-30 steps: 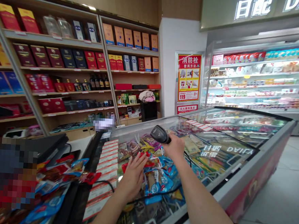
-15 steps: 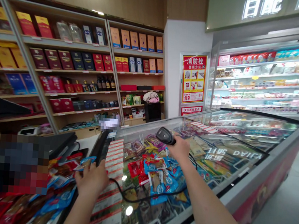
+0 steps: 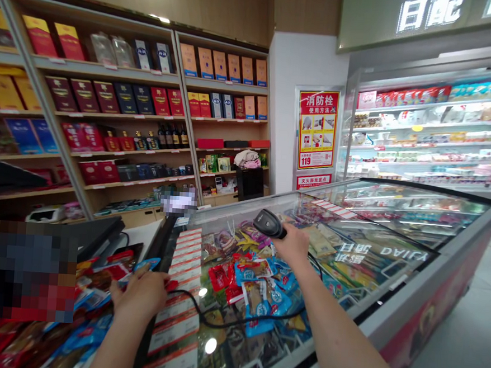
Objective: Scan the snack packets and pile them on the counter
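Observation:
My right hand (image 3: 294, 244) is closed around a black handheld barcode scanner (image 3: 269, 224) above the glass freezer lid. The scanner's head points left, and its black cord (image 3: 236, 321) loops across the glass. Below it, red and blue snack packets (image 3: 258, 300) lie in a loose pile on the lid. My left hand (image 3: 143, 293) is at the freezer's left edge, palm down, fingers curled over a snack packet. A blue end (image 3: 147, 263) shows beyond the fingers and a red bit by the thumb; the rest is hidden.
More snack packets (image 3: 88, 330) are heaped at the lower left. Price labels (image 3: 184, 275) line the freezer's left edge. Shelves of boxed goods (image 3: 137, 98) stand behind, and a lit refrigerated display (image 3: 434, 130) is at the right. The freezer's grey frame (image 3: 436, 276) runs along the right.
My left hand has moved slightly left and down, toward the heap of packets. My right hand and the scanner have shifted only a little left. The pile on the glass looks the same.

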A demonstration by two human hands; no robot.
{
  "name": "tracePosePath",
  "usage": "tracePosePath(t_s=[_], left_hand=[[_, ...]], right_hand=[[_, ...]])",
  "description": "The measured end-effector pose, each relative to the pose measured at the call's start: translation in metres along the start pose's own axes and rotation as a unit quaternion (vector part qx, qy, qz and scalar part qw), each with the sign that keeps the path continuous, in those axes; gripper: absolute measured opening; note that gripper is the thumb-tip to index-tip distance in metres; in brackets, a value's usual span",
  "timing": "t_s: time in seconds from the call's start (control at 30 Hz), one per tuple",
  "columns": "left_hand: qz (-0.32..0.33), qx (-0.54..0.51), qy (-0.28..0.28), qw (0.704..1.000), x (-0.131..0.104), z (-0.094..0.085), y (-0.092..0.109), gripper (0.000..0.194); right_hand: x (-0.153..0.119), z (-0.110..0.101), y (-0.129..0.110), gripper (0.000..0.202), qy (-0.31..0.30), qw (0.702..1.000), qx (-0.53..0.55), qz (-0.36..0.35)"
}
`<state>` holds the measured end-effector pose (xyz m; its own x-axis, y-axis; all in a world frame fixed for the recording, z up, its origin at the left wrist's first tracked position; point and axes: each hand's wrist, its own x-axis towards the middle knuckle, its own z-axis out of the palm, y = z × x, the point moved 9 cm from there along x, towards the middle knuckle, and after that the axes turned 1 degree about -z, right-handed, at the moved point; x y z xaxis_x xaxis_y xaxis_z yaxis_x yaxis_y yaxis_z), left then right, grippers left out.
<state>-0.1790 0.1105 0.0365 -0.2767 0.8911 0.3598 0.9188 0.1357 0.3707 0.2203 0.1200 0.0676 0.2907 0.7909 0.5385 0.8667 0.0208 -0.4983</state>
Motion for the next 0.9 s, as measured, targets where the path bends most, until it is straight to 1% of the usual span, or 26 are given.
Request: tracePosePath(t_s=[0.1,0.13,0.2,0.23,0.27,0.3,0.33,0.37,0.4,0.43,0.47,0.5,0.53,0.57,0.67,0.73,0.8,0.9], left_hand=[[-0.018,0.064,-0.006,0.998,0.000,-0.008,0.008,0.022],[-0.021,0.049,0.004,0.999,0.000,-0.014,0.013,0.023],[-0.045,-0.045,0.026,0.998,0.000,-0.024,0.020,0.022],[-0.067,-0.121,0.043,0.989,-0.001,-0.028,0.020,0.021],[-0.098,-0.217,0.062,0.969,-0.002,-0.030,0.018,0.020],[-0.135,-0.325,0.078,0.933,-0.004,-0.029,0.013,0.018],[-0.174,-0.434,0.086,0.880,-0.007,-0.023,0.009,0.016],[-0.214,-0.533,0.078,0.815,-0.009,-0.013,0.006,0.013],[-0.248,-0.611,0.052,0.750,-0.011,0.000,0.006,0.012],[-0.275,-0.663,0.013,0.696,-0.013,0.012,0.010,0.012],[-0.290,-0.693,-0.028,0.660,-0.015,0.021,0.015,0.014],[-0.294,-0.705,-0.058,0.642,-0.016,0.027,0.020,0.018],[-0.289,-0.710,-0.074,0.639,-0.017,0.029,0.024,0.021],[-0.277,-0.711,-0.077,0.642,-0.017,0.028,0.028,0.025],[-0.247,-0.714,-0.053,0.653,-0.020,0.025,0.037,0.028],[-0.244,-0.720,-0.039,0.649,-0.023,0.026,0.043,0.027],[-0.243,-0.727,-0.038,0.641,-0.026,0.029,0.049,0.025],[-0.241,-0.737,-0.033,0.631,-0.028,0.034,0.052,0.025]], right_hand=[[0.000,0.001,-0.001,0.022,-0.009,1.000,0.000,0.001],[0.000,0.001,-0.002,0.022,-0.011,1.000,0.002,-0.002],[0.000,0.001,-0.004,0.022,-0.014,1.000,0.005,-0.007],[-0.001,0.001,-0.005,0.022,-0.013,1.000,0.007,-0.009],[-0.001,0.001,-0.005,0.023,-0.011,1.000,0.011,-0.012],[-0.001,0.001,-0.006,0.024,-0.008,1.000,0.014,-0.013],[-0.001,0.001,-0.006,0.025,-0.005,1.000,0.019,-0.015],[-0.001,0.001,-0.006,0.026,-0.002,1.000,0.023,-0.016],[-0.001,0.001,-0.006,0.027,0.001,0.999,0.028,-0.016],[-0.001,0.001,-0.007,0.027,0.003,0.999,0.032,-0.017],[-0.001,0.001,-0.007,0.027,0.004,0.999,0.036,-0.019],[-0.001,0.001,-0.008,0.026,0.004,0.999,0.039,-0.021],[-0.001,0.001,-0.009,0.025,0.003,0.999,0.043,-0.026],[-0.002,0.001,-0.011,0.024,0.003,0.998,0.046,-0.031],[-0.003,0.001,-0.016,0.022,0.000,0.997,0.059,-0.052],[-0.004,0.002,-0.022,0.021,-0.007,0.994,0.075,-0.076],[-0.006,0.005,-0.030,0.020,-0.020,0.989,0.096,-0.109],[-0.013,0.010,-0.047,0.019,-0.055,0.978,0.120,-0.161]])
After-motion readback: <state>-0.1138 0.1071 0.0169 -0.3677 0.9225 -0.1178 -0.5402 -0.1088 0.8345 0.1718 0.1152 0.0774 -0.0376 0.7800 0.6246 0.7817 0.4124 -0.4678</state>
